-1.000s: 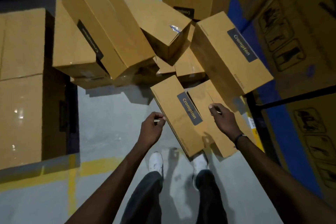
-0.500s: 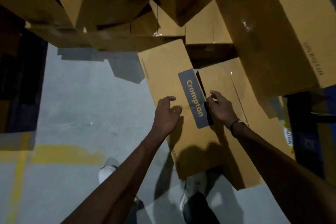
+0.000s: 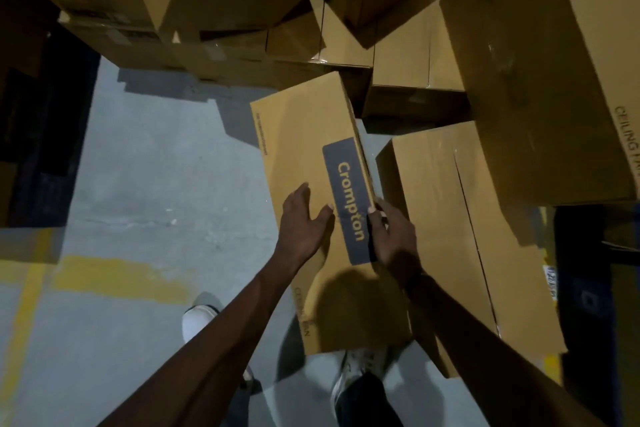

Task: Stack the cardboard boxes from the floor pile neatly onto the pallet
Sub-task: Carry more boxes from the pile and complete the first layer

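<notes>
My hands close on the Crompton box [image 3: 311, 163], its long axis running away from me.
Left hand [image 3: 302, 222] lies flat, fingers spread; right hand [image 3: 393, 236] seemingly grips the right edge.

Grey concrete floor [image 3: 145, 163], scuffed, faint crack across it. Worn yellow painted line [image 3: 114, 276] runs across lower left, with a thinner yellow stripe [image 3: 20, 340] crossing it. Dim light from above, hard dark shadows on the floor. Dark blue structure [image 3: 588, 288] at right edge.

Matt brown cardboard box [image 3: 304, 149] with dark printed label [image 3: 346, 201]; rough grey concrete floor [image 3: 156, 191].
</notes>
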Demonstrator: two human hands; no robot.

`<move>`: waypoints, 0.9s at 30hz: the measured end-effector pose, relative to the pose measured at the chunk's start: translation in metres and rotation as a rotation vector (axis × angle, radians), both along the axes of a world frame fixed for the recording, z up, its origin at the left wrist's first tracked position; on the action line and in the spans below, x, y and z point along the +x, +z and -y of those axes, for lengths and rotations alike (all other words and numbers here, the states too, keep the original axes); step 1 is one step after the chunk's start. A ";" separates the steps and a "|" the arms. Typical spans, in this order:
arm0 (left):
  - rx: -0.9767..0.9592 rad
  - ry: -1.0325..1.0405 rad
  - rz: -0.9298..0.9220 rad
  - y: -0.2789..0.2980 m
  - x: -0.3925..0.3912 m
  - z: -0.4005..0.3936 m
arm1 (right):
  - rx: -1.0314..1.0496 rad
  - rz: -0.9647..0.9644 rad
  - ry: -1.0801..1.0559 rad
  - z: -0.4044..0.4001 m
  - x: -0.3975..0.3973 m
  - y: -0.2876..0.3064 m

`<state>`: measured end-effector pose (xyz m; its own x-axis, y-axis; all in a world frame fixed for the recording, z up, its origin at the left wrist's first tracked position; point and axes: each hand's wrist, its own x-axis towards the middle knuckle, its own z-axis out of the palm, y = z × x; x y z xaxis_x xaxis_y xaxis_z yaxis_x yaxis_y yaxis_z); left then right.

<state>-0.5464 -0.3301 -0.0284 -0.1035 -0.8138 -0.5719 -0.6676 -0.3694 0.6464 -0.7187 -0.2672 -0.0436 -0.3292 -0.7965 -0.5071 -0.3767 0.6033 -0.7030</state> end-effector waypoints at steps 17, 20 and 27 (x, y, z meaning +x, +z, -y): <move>0.186 0.283 -0.114 -0.044 0.095 0.011 | 0.177 -0.005 -0.064 0.042 0.052 -0.094; 0.137 0.333 -0.153 -0.066 0.117 0.010 | 0.273 0.079 -0.096 0.047 0.040 -0.113; 0.090 0.436 -0.289 -0.097 0.150 0.011 | 0.404 0.254 -0.069 0.054 0.044 -0.135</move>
